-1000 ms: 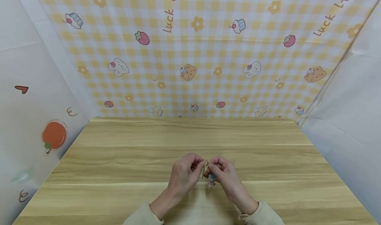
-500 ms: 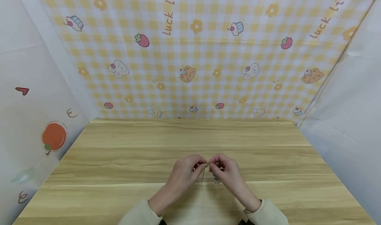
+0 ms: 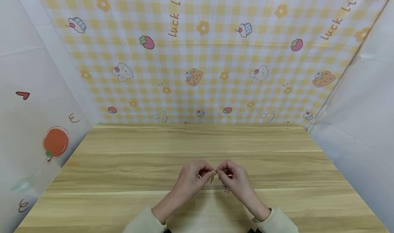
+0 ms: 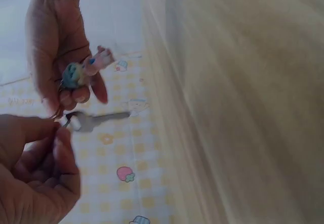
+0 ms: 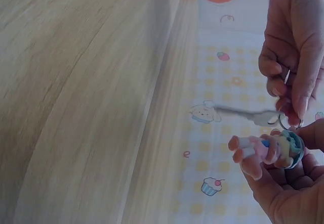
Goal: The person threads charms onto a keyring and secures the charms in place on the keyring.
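I pinch a thin metal ring (image 3: 214, 172) between my left hand (image 3: 192, 176) and right hand (image 3: 234, 176), a slim key (image 5: 248, 114) hanging blade-down by it, a small figurine (image 5: 266, 150) (pink-bodied, blue-green on top) hanging feet-down at my right fingers (image 4: 81, 95).

Compared with a second ago, the person's right grip (image 3: 236, 178) has shifted slightly to the right, and the figurine (image 3: 226, 188) has gone with it, now more hidden behind that grip. The ring (image 3: 214, 172), which showed as a raised loop, is now a short piece between the fingertips. The key (image 3: 211, 180), thin and edge-on half a second ago, looks broader. A dark patch (image 3: 167, 230) has appeared beside each sleeve (image 3: 144, 222), and the gingham wall cloth (image 3: 212, 58) sits slightly lower in the head view.
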Demonstrator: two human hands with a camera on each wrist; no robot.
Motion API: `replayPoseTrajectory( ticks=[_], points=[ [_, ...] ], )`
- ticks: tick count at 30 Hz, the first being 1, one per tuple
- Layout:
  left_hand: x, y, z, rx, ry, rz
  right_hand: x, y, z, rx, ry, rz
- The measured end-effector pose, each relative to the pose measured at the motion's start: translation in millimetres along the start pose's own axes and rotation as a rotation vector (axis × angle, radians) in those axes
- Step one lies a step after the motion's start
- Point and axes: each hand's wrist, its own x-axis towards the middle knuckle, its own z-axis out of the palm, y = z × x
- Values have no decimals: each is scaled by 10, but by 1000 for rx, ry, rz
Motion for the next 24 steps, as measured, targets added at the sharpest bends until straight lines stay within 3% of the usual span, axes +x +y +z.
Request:
replayPoseTrajectory(
  ticks=[5,8,17,24],
  points=[
    [27,9,-35,-14,-101,-60,-14,-7,-5,-23,-15,-38],
    [37,7,-37,-33,-96,-77,-6,1,-4,-40,-17,-37],
    [22,-8,-12,-96,-12,-38,19,1,-29,28,-28,128],
    [5,-9,-36,-125,-95,-92,3,-3,-26,9,-72,37]
  ],
)
